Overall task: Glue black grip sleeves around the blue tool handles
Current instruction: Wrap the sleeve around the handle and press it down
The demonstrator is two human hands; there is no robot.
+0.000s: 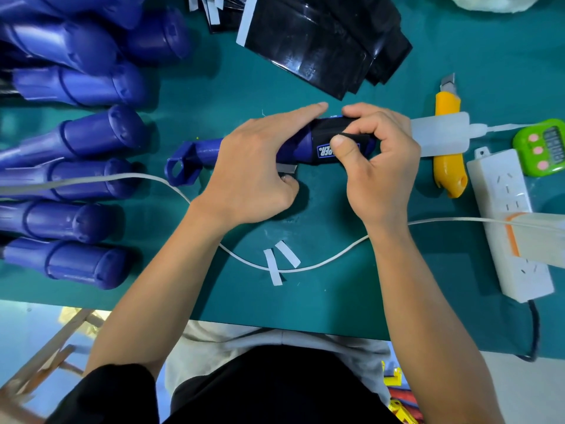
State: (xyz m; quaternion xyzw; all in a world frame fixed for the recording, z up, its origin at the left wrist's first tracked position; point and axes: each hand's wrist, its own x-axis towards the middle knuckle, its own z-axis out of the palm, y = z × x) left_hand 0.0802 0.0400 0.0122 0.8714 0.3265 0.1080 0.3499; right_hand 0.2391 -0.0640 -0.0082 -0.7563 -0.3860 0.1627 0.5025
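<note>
My left hand (pixel 250 172) grips the blue tool handle (pixel 201 154); my right hand (pixel 382 166) pinches the black grip sleeve (pixel 330 128) around it. I'd press the overlap flat, pulling snug.

You have bright, even light from above. Soft shadows fall beside the blue handles (pixel 73 264); glare streaks the far black sheets (pixel 308 44). Edges bow, near-left corner smears.
</note>
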